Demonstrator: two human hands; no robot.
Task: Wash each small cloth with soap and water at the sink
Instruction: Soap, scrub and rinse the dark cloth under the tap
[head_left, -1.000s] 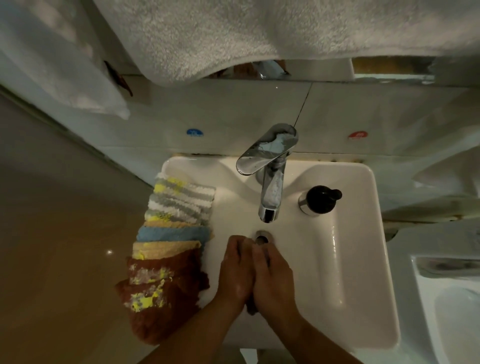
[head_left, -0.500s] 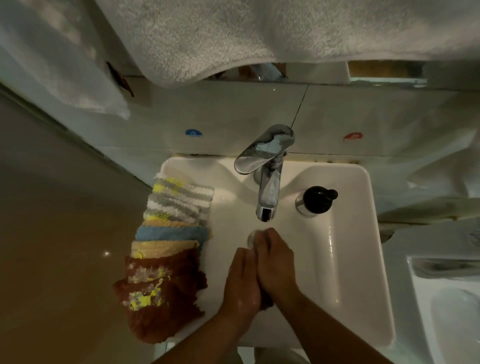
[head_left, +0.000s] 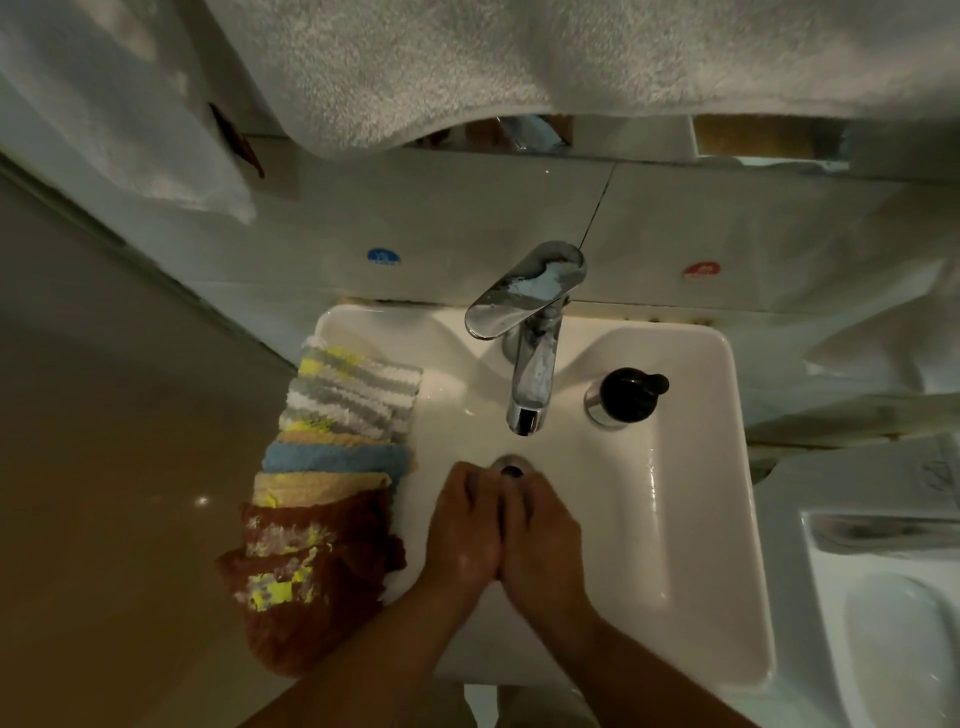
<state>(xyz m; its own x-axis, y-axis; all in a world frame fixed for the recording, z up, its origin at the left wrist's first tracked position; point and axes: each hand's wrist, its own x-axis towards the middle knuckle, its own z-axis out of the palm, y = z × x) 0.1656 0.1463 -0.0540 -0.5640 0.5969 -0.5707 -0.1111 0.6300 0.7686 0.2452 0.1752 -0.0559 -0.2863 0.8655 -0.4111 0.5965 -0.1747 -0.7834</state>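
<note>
Since the view half a second ago, the left hand (head_left: 462, 535) has slid forward and the right hand (head_left: 543, 545) has drawn back, so both now lie level, knuckles up. Fingers of both hands curl inward against each other, clamped on a dark sliver that I take for the small cloth (head_left: 502, 519). Most of it is hidden between the palms. Both hands sit low in the sink (head_left: 727, 467), just short of the drain (head_left: 511, 469) and near the spout of the faucet (head_left: 530, 384), from which I see no stream.

I judge the step to be lathering by rubbing. To do it well I alternate the strokes, turn the cloth so that every face meets a palm, and work over the basin so the suds drain. Soap dispenser (head_left: 626, 397): on the right ledge, within reach for another pump. Remaining cloths (head_left: 332, 467): overlapped along the left rim, just beside the left wrist, and best kept clear of splashes.
</note>
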